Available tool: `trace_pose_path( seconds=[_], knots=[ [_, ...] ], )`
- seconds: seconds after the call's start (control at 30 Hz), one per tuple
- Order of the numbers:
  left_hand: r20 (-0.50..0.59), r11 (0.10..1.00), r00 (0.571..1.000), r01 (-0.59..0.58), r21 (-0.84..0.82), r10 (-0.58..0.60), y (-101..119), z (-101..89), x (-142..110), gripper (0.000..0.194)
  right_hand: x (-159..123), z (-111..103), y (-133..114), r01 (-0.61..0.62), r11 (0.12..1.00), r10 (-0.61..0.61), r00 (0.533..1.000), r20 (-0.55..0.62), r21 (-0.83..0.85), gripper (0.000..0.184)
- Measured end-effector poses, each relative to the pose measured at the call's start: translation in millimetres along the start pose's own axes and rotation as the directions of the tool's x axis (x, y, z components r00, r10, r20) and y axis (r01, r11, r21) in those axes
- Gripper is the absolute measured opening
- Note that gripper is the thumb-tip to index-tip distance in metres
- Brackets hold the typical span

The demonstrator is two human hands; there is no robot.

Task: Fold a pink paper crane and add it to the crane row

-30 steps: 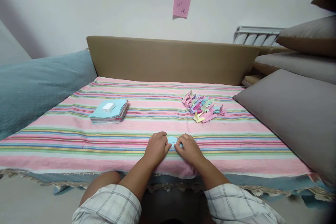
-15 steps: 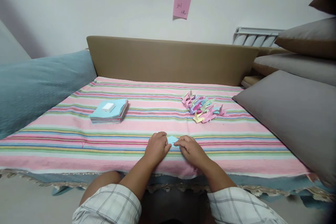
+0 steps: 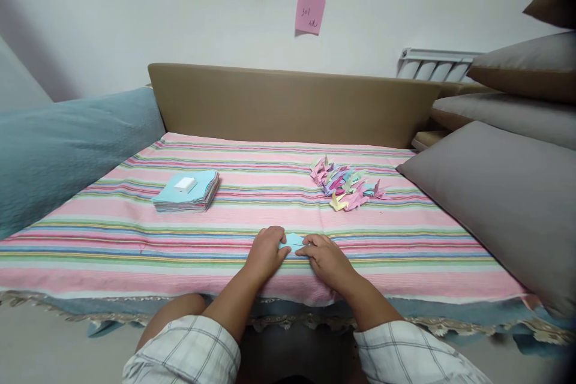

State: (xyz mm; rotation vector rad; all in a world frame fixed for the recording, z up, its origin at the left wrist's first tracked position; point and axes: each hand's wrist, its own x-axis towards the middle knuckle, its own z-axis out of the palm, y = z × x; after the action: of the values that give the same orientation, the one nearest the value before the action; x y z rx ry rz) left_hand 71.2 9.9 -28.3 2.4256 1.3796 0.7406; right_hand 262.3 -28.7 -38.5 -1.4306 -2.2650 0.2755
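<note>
A small light-blue piece of folded paper (image 3: 293, 242) lies on the striped cloth (image 3: 252, 216) near its front edge. My left hand (image 3: 267, 252) is closed at the paper's left end, thumb and fingers gripping it. From the right, my right hand (image 3: 326, 257) pinches the other end with its thumb and forefinger. The fingers hide both ends of the paper. Beyond my right hand sits a heap of folded paper cranes (image 3: 344, 185) in pink, purple, yellow, green and blue.
To the left, a stack of square paper (image 3: 186, 195) bears a small white box (image 3: 185, 185). Grey cushions (image 3: 490, 192) stand at the right, a blue armrest (image 3: 76, 144) at the left. A brown backrest (image 3: 288, 105) closes the far side. On the wall hangs a pink note (image 3: 310, 12).
My fingers have shifted slightly along the blue paper, and a little of its left end now shows by my left thumb. The rest lies as before; the view has tilted slightly.
</note>
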Motion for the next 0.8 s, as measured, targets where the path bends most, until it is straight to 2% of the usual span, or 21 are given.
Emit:
trace_pose_path(
  seconds=[0.17, 0.37, 0.5, 0.67, 0.8],
  knots=[
    [0.005, 0.994, 0.996, -0.084, -0.074, 0.085, -8.3, -0.2, -1.7, 0.018, 0.9, -0.6, 1.8, 0.001, 1.000, -0.001, 1.000, 0.008, 0.019, 0.044],
    [-0.007, 0.988, 0.989, -0.147, 0.046, 0.147, -12.3, 8.5, -7.6, 0.029, 2.1, -5.0, -1.4, 0.020, 0.999, -0.021, 1.000, 0.008, 0.035, 0.044],
    [-0.030, 0.985, 0.987, -0.158, 0.075, 0.160, -9.7, 8.2, -10.4, 0.029, 2.2, -4.2, 2.6, 0.019, 0.994, -0.016, 0.999, -0.029, 0.103, 0.041],
    [-0.055, 0.971, 0.976, -0.201, 0.131, 0.209, -6.1, 6.7, -15.7, 0.027, 2.6, -3.4, 8.1, -0.064, 0.983, 0.088, 0.987, -0.136, 0.173, 0.040],
    [-0.094, 0.959, 0.968, -0.211, 0.191, 0.232, -1.6, 5.4, -19.8, 0.022, 3.4, -7.7, 5.3, -0.084, 0.982, 0.098, 0.992, -0.078, 0.166, 0.041]
  ],
)
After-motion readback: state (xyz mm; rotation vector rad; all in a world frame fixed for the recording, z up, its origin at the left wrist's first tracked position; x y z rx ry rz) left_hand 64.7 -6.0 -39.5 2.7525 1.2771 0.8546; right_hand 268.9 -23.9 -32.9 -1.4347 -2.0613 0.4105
